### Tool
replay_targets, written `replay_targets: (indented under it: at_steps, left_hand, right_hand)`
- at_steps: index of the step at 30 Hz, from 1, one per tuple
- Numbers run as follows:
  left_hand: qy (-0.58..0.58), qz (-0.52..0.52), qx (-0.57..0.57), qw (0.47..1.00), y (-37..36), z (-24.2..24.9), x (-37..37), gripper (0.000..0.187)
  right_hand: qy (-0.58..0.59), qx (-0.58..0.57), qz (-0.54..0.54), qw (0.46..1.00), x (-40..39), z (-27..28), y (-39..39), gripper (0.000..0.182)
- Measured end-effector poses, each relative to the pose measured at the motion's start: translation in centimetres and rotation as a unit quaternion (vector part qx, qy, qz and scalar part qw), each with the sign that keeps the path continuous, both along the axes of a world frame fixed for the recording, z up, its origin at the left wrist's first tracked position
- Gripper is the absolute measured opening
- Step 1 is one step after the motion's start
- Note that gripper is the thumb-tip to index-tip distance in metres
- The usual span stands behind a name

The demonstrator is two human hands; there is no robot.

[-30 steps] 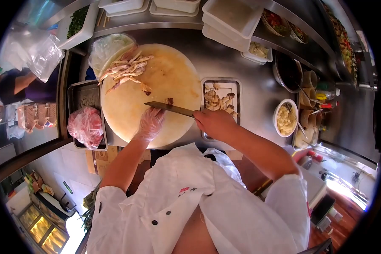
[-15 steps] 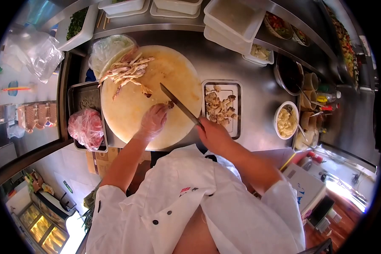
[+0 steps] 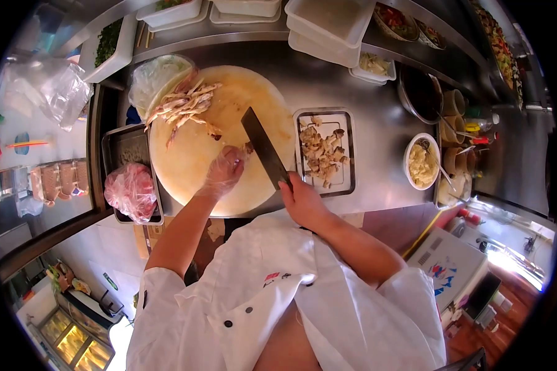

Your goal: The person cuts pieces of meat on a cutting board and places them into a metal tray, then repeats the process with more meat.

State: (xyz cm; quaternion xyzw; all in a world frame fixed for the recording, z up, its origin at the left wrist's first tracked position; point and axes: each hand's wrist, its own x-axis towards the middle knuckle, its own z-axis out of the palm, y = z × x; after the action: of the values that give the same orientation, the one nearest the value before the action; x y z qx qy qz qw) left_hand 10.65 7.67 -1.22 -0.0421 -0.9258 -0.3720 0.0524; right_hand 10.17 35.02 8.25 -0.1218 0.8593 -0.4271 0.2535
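A cleaver (image 3: 264, 146) is gripped by its handle in my right hand (image 3: 303, 201), its broad blade slanting up and left over the round cutting board (image 3: 254, 86). My left hand (image 3: 226, 168), in a clear plastic glove, has its fingers closed on a small dark-tipped meat piece (image 3: 248, 148) beside the blade. Pale, thin meat pieces (image 3: 189, 104), which look like poultry feet, are heaped on the board's upper left, partly against a clear plastic bag (image 3: 158, 80). Just right of the board, a metal tray (image 3: 353, 148) holds chopped pieces (image 3: 320, 154).
A wrapped pink package (image 3: 131, 190) lies in a dark tray (image 3: 112, 145) on the left. To the right are a white bowl of pale paste (image 3: 421, 170) and a dark-filled metal bowl (image 3: 419, 93). White containers (image 3: 328, 21) line the shelf above.
The cleaver's blade has turned more upright and shows more of its flat side. My right hand has shifted slightly left. My left hand still holds the piece, now slightly higher.
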Motion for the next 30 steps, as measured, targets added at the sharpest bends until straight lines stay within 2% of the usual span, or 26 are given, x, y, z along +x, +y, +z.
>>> replay_targets:
  at_steps: [7, 19, 24, 30]
  left_hand:
    - [0.02, -0.001, 0.048, 0.999, 0.0, -0.6, 0.0, 0.018]
    - [0.052, -0.015, 0.038, 0.998, 0.1, -0.4, -0.3, 0.021]
    - [0.031, -0.013, 0.038, 0.999, 0.3, -0.4, -0.6, 0.02]
    - [0.015, -0.009, -0.024, 1.0, 0.7, -0.1, -0.7, 0.019]
  right_hand:
    - [-0.015, 0.028, 0.014, 0.999, 0.1, -0.2, -0.8, 0.027]
    - [-0.004, 0.068, 0.056, 0.996, -0.3, 0.8, -1.8, 0.025]
    - [-0.024, 0.09, 0.064, 0.994, -0.9, 0.9, -2.4, 0.024]
    - [0.074, 0.142, 0.127, 0.979, -1.0, 0.1, -2.7, 0.024]
